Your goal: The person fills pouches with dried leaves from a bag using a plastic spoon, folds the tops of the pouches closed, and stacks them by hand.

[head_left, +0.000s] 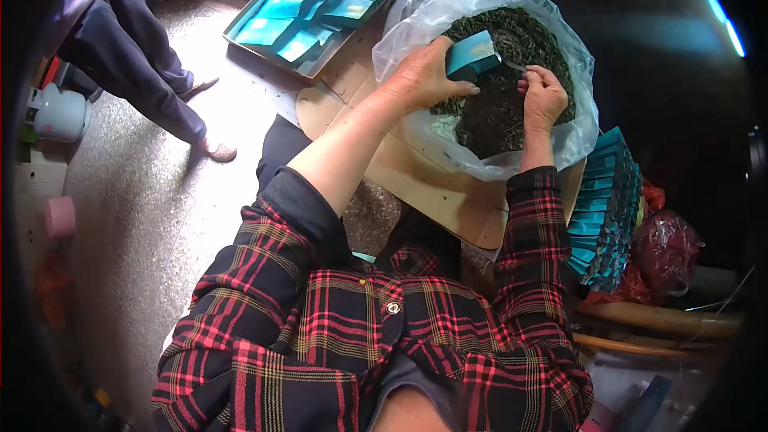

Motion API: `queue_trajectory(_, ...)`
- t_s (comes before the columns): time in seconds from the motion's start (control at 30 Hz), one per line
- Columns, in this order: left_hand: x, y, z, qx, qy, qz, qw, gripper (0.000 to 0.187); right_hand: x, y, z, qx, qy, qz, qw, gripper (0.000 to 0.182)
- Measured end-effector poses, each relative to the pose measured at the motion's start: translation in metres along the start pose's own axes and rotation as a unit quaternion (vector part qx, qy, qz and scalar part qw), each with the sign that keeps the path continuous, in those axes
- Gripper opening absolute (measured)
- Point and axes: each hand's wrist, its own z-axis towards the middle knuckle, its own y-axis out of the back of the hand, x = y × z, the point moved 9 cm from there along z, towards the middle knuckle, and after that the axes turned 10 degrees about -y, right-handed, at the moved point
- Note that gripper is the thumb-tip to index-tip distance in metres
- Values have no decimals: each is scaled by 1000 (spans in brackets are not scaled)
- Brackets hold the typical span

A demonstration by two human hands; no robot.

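A clear plastic bag, rolled open, holds a heap of dark dried leaves that look like tea. Over the heap, my left hand is closed around a small blue paper box, tilted with its pale end toward the right. My right hand pinches a thin, spoon-like tool close to that end of the box. The tool's tip is too small to make out.
Under the bag lies brown cardboard. A tray of several blue boxes stands at the upper left. Stacked blue boxes and a red plastic bag are at the right. A person's legs stand at the left.
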Motion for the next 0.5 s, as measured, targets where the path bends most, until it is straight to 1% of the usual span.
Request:
queue_trajectory(0.07, -3, -3, -5, 7, 5, 6, 1000, 70, 8, 9, -5, -2, 39, 7, 999, 11)
queue_trajectory(0.1, -2, -13, -20, 20, 37, -10, 999, 70, 4, 16, -17, 11, 33, -12, 999, 12)
queue_trajectory(0.27, -1, -14, -21, 14, 33, -27, 999, 71, 20, 31, -18, 18, 42, 31, 998, 10)
queue_trajectory(0.37, -1, -15, -21, 21, 29, -16, 999, 72, 30, 35, -22, 52, 46, 74, 995, 11)
queue_trajectory(0.5, 0, -18, -23, 35, 49, -7, 998, 74, 45, 39, -30, 90, 54, 59, 993, 13)
